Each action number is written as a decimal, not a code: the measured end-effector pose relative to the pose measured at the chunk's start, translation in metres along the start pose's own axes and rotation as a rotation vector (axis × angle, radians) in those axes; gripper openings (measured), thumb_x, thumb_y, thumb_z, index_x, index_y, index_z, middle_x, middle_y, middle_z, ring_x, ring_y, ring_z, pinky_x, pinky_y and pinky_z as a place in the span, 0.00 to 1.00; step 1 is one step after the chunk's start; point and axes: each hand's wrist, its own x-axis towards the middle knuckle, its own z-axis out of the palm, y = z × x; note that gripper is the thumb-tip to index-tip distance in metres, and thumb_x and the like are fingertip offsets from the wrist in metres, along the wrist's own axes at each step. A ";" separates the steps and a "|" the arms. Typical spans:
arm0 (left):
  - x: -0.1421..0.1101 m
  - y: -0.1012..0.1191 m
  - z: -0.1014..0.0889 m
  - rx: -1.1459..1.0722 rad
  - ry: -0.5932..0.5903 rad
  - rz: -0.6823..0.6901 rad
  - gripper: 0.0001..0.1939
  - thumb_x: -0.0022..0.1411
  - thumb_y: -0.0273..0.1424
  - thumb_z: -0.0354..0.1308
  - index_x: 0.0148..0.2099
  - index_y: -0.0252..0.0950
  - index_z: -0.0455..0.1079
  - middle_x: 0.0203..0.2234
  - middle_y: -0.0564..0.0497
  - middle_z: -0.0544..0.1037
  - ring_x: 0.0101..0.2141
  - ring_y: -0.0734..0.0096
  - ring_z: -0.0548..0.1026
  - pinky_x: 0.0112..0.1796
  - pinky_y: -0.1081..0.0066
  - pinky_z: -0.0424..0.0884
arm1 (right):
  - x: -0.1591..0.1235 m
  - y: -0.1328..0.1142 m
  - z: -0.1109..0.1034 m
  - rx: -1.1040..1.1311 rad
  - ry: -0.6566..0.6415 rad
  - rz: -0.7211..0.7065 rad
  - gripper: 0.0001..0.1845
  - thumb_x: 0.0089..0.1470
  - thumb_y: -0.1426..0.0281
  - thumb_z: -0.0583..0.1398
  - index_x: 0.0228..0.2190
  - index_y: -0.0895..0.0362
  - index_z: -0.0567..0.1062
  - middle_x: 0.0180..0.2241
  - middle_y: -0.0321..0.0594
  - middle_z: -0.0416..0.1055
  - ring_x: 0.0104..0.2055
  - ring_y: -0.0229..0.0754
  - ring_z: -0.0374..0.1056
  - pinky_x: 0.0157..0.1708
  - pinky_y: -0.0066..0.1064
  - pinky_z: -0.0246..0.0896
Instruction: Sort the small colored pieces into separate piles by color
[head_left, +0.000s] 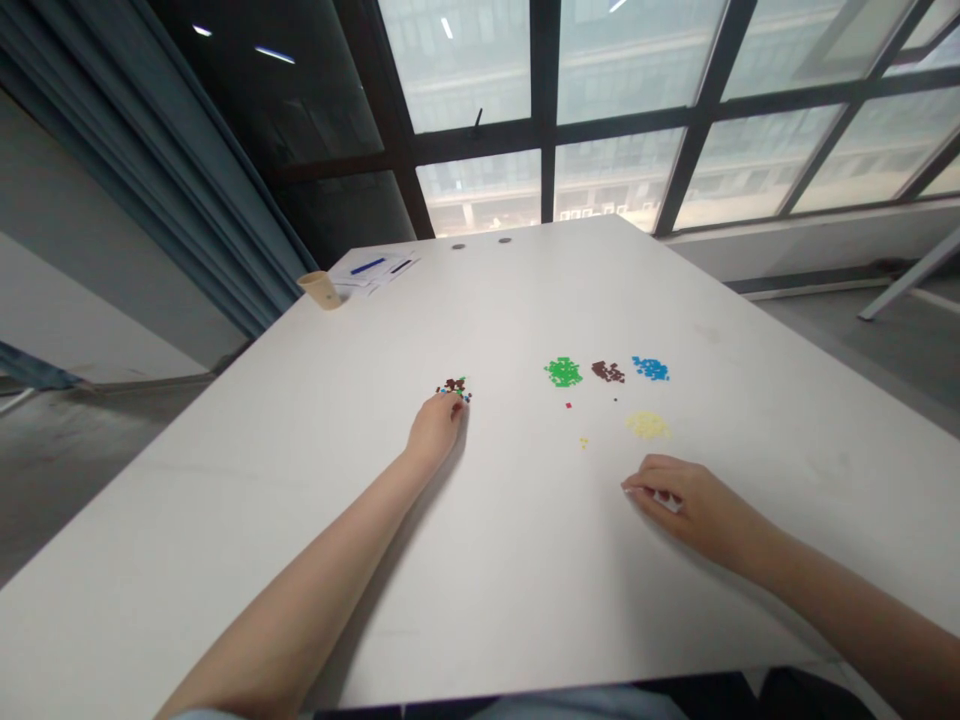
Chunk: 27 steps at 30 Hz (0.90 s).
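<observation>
As far as the left hand goes: the left hand [436, 427] is bunched up with its fingertips [454, 404] pressed right on the edge of a mixed pile of tiny coloured pieces [453, 388]. Can't tell if it's actually pinching any, the fingers hide that bit.

Right hand: the right hand [694, 502] is off to the right and nearer the camera, fingers loosely curled, resting on the tabletop. A little white thing [666, 501] shows under the fingers, no idea what it is or if it's gripped.

Sorted stuff: between the two hands and further out, there's a green heap [563, 372], a brown heap [607, 372] and a blue heap [650, 368] in a row, all well apart from the mixed pile, with a yellow heap [647, 425] just above the right hand's fingers.

Strays: a lone red piece [568, 405] and a few yellow bits [583, 442] sit loose, between the hands.

Further off: past the left hand, a paper cup [322, 290] stands by some papers [373, 272] at the far end of the white table [525, 600]. Big window [622, 110] beyond, curtain [187, 150] to the left.
</observation>
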 end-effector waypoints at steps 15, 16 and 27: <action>-0.047 0.080 -0.006 -1.660 -0.412 -0.807 0.09 0.61 0.19 0.43 0.37 0.28 0.65 0.25 0.49 0.69 0.24 0.82 0.71 0.24 0.86 0.69 | -0.001 -0.015 0.001 0.030 -0.084 0.030 0.14 0.55 0.68 0.50 0.30 0.56 0.75 0.27 0.39 0.67 0.30 0.37 0.63 0.31 0.28 0.56; -0.052 0.084 -0.007 -1.660 -0.441 -0.796 0.09 0.61 0.19 0.43 0.36 0.28 0.65 0.25 0.49 0.69 0.25 0.82 0.71 0.24 0.85 0.69 | -0.002 -0.016 0.001 0.031 -0.087 0.030 0.14 0.55 0.68 0.50 0.30 0.56 0.75 0.27 0.39 0.67 0.30 0.37 0.63 0.31 0.28 0.56; -0.079 0.095 0.000 -1.577 -0.655 -0.574 0.09 0.53 0.24 0.58 0.39 0.33 0.67 0.28 0.53 0.69 0.25 0.83 0.70 0.28 0.82 0.68 | -0.001 -0.023 0.002 0.051 -0.017 -0.021 0.13 0.55 0.70 0.51 0.29 0.55 0.75 0.26 0.38 0.67 0.29 0.36 0.63 0.31 0.28 0.58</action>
